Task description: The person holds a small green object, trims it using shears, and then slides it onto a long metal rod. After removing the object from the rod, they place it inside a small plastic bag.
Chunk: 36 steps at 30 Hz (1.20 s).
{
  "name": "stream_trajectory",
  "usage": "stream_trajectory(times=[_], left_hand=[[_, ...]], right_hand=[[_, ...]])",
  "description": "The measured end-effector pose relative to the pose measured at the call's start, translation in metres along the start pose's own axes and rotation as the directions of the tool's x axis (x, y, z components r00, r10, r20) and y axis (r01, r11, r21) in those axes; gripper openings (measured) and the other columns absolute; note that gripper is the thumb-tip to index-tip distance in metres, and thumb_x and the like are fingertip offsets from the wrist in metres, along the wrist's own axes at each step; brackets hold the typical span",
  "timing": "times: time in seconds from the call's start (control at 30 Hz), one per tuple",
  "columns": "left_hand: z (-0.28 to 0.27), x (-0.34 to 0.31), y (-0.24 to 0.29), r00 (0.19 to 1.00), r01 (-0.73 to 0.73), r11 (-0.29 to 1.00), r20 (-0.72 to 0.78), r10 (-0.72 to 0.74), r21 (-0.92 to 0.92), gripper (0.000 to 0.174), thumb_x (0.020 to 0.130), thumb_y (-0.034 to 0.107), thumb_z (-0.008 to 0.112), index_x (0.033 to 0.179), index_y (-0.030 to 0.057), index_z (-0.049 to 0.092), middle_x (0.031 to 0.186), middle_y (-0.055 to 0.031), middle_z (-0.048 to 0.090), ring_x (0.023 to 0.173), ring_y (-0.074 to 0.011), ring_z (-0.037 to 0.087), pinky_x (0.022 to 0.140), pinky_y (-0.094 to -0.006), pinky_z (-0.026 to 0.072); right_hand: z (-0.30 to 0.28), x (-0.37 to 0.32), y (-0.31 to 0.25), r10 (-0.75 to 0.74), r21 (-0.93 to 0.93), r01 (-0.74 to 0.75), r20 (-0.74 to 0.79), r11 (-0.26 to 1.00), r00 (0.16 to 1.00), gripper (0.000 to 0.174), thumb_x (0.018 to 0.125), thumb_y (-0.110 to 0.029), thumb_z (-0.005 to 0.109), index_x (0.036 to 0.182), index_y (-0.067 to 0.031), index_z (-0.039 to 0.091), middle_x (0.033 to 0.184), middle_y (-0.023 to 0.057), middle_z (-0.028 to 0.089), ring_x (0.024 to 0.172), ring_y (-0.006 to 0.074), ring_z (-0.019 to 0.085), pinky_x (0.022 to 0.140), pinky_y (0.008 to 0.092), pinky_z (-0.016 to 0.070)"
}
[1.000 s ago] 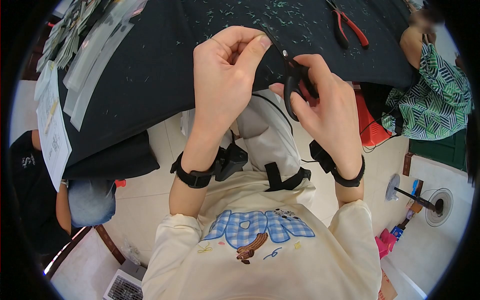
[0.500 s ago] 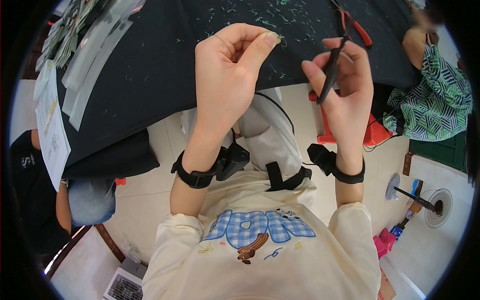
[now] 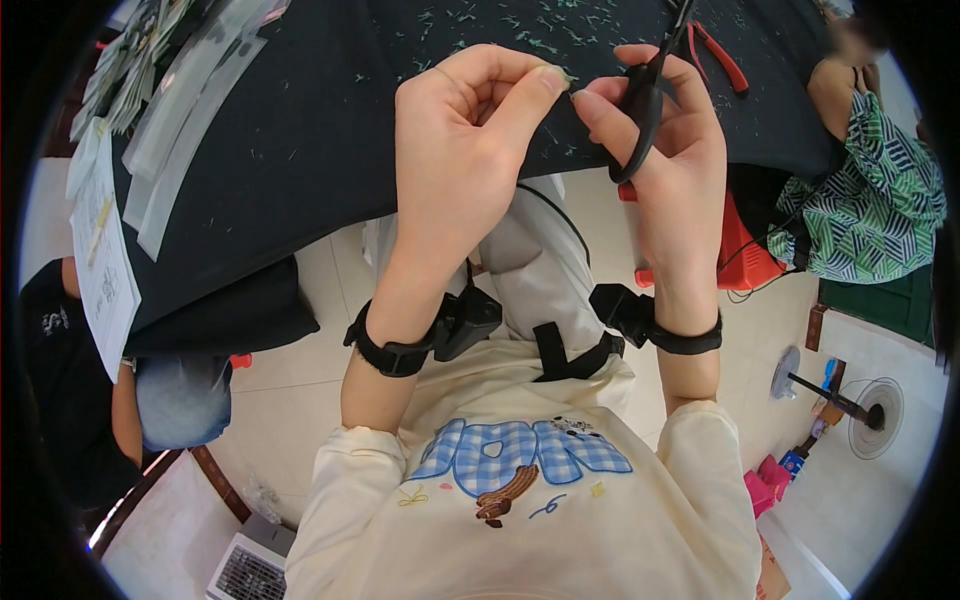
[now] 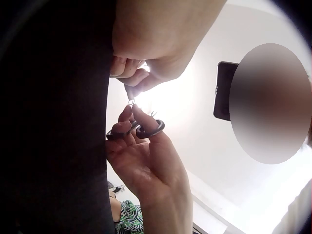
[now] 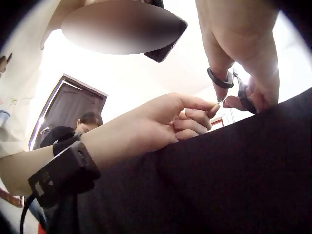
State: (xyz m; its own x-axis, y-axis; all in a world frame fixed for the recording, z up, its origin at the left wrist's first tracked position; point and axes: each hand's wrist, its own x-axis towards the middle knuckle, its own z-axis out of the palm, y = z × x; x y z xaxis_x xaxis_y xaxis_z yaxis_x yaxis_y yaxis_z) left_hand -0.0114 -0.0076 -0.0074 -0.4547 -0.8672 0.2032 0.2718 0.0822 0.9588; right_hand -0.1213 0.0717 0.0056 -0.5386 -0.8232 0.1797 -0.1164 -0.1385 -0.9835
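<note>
My left hand (image 3: 462, 150) pinches a tiny pale piece between thumb and forefinger, close over the black-covered table. A thin loop (image 4: 131, 102) sticks out from those fingertips in the left wrist view; the rest of the piece is hidden, and I cannot tell its kind. Black-handled scissors (image 3: 640, 125) hang in my right hand (image 3: 685, 165), their finger rings around its thumb and fingers and the blades turned away from the left hand. The right thumb and a fingertip come right up to the small piece, facing the left fingertips.
Green snippets (image 3: 540, 22) litter the black cloth (image 3: 310, 130). Red-handled pliers (image 3: 722, 60) lie beyond my right hand. Clear plastic sleeves (image 3: 190, 140) and a printed sheet (image 3: 105, 260) lie at the left. Another person in patterned green clothing (image 3: 865, 200) sits at the right.
The scissors' blades were at the left fingertips; they swung away and now point up and right. My right hand moved off right, then came back with its fingertips near the left hand's.
</note>
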Motion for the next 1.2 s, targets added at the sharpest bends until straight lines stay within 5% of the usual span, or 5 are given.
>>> stream_trajectory(times=[0.27,0.43,0.73,1.2], left_hand=[[-0.001,-0.001,0.001,1.0,-0.009,1.0,0.01,0.009,0.01,0.009,0.08,0.006,0.061,0.078,-0.0035,0.063,0.061,0.0017,0.057,0.052,0.0001,0.044,0.044,-0.0157,0.0303],[0.001,0.0,-0.003,0.999,-0.054,0.998,0.0,0.054,0.039,0.01,0.079,0.006,0.062,0.076,-0.0034,0.063,0.06,0.0028,0.055,0.052,0.001,0.042,0.045,-0.0152,0.0299],[0.001,0.0,-0.008,0.997,-0.078,0.996,0.002,0.078,0.052,0.009,0.079,0.005,0.061,0.076,-0.0038,0.062,0.059,0.0037,0.053,0.052,0.001,0.039,0.046,-0.0155,0.031],[0.002,0.001,-0.007,0.997,-0.082,0.995,0.004,0.082,0.057,0.009,0.078,0.005,0.061,0.076,-0.0042,0.061,0.059,0.0027,0.054,0.053,0.0006,0.041,0.046,-0.0157,0.0314]], right_hand=[[0.002,0.0,0.005,-0.043,0.066,0.042,0.019,0.997,0.999,0.043,0.075,-0.002,0.068,0.112,-0.0019,0.045,0.082,0.0051,0.061,0.072,0.0062,0.056,0.063,0.0172,0.0424],[0.0,0.005,0.017,-0.239,-0.019,0.239,0.01,0.971,0.971,0.042,0.074,-0.002,0.067,0.11,-0.0029,0.046,0.081,0.0027,0.061,0.069,0.0039,0.053,0.058,0.0164,0.036],[0.004,0.001,0.006,-0.122,-0.155,0.117,-0.023,0.981,0.992,0.043,0.074,-0.006,0.07,0.11,-0.0036,0.046,0.079,0.0019,0.061,0.069,0.0032,0.051,0.058,0.0167,0.0351],[0.003,0.001,0.009,-0.12,-0.059,0.119,-0.026,0.991,0.992,0.041,0.074,-0.003,0.067,0.11,-0.0044,0.046,0.084,0.0028,0.061,0.076,0.0061,0.056,0.064,0.0176,0.038]])
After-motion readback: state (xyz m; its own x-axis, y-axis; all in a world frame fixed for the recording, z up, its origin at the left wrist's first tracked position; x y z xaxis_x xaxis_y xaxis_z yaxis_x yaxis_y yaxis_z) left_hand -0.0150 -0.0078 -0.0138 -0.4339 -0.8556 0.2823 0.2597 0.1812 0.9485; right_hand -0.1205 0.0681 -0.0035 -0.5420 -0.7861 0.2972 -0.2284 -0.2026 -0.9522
